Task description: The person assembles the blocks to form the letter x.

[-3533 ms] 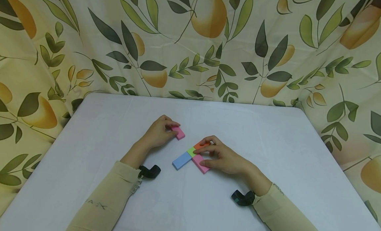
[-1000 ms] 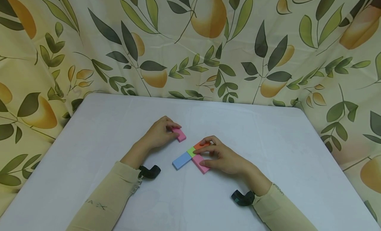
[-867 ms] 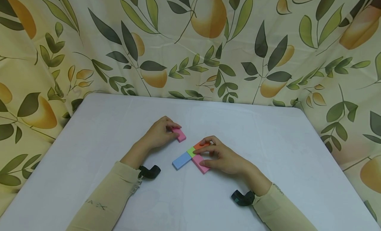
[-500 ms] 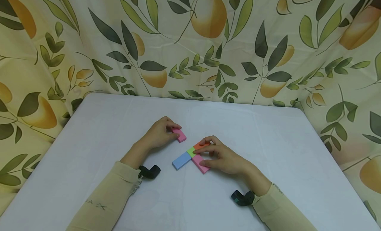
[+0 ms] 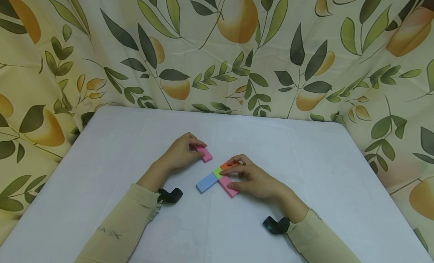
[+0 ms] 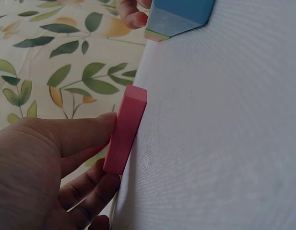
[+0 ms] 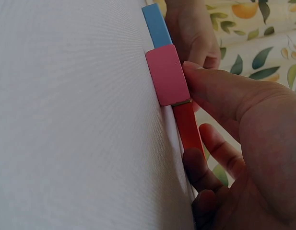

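Observation:
My left hand (image 5: 183,152) pinches a small pink block (image 5: 205,155) between thumb and fingers, low over the cloth; whether the block touches it I cannot tell. Near the middle, flat blocks lie joined: a blue block (image 5: 207,183), a green block (image 5: 218,173) and an orange block (image 5: 225,165) form a slanted row. A second pink block (image 5: 228,186) juts from the green one toward the near right. My right hand (image 5: 255,178) rests over this group: the thumb touches the second pink block (image 7: 168,75), the index fingertip meets the green block, and another finger lies on the orange block (image 7: 188,125).
The blocks lie on a white-covered table (image 5: 135,233). Behind it hangs a curtain (image 5: 217,67) printed with leaves and fruit. Small black cameras (image 5: 171,195) sit at both wrists, beside beige sleeves. A narrow gap separates the held pink block from the joined row.
Since the earliest frame, my left hand has brought its pink block slightly right and nearer. Over the last second almost nothing differs. My right hand and the joined blocks keep their places.

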Demonstrator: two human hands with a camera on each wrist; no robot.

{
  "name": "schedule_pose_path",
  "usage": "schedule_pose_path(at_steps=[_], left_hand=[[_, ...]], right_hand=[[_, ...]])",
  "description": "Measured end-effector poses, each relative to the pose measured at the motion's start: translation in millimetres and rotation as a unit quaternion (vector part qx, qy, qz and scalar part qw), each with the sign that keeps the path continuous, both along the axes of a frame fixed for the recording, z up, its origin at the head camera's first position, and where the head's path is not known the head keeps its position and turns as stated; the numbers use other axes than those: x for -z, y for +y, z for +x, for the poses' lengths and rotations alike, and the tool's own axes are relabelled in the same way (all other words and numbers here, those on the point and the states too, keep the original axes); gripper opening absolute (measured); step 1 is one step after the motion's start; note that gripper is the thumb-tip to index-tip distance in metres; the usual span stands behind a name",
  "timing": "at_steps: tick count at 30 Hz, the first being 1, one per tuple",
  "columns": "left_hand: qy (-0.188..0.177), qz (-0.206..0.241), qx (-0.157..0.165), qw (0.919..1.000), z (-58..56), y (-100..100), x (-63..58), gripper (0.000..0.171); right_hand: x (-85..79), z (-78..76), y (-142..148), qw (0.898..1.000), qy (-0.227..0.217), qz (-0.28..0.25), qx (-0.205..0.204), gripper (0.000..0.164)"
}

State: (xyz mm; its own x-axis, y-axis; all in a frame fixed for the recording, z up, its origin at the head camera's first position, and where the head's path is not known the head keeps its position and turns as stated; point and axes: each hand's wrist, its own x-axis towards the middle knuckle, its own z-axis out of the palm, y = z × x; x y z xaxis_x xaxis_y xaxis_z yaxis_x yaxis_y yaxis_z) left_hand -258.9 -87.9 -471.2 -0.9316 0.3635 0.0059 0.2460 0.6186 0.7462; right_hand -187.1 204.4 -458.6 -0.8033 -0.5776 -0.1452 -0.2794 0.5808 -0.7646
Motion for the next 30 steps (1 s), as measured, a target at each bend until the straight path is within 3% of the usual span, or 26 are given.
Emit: schedule_pose_path(at_steps=[30], left_hand=[[-0.021, 0.008, 0.006, 0.9997, 0.4, 0.4, -0.4, 0.029]], right_hand=[[0.0, 0.2, 0.7, 1.0, 0.015, 0.001, -0.005, 0.039]])
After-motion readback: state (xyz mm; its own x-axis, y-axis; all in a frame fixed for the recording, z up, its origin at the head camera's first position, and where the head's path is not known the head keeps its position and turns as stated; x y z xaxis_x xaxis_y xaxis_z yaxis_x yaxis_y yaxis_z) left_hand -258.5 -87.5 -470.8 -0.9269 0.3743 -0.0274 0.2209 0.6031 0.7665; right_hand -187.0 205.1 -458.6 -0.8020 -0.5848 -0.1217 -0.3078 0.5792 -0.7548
